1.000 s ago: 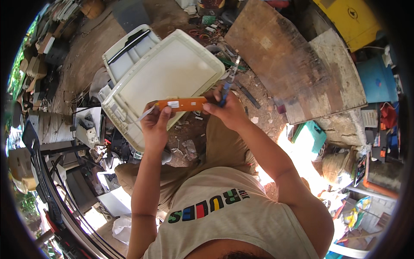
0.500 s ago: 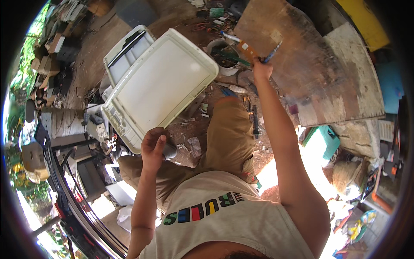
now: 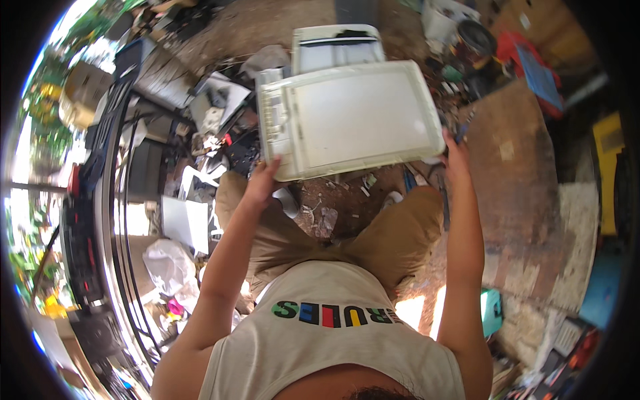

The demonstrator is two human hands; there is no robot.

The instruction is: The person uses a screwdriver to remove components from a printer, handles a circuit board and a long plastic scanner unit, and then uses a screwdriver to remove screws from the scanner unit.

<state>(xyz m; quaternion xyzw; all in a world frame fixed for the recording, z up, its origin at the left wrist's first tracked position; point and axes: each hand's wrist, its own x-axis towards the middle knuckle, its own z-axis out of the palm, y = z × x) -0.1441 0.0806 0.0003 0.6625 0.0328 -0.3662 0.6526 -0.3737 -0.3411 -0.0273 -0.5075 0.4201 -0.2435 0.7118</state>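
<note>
Currently one panel [image 3: 367, 113] is at the upper centre of the frame, its long axis running left to right, right end slightly higher; it is flat, whitish and rectangular, with a raised cream rim; two hands grip it, the left hand [image 3: 263, 184] closed on its lower-left corner, the right hand [image 3: 456, 159] on its lower-right; one smaller tray [image 3: 340, 59] shows just above it.
</note>
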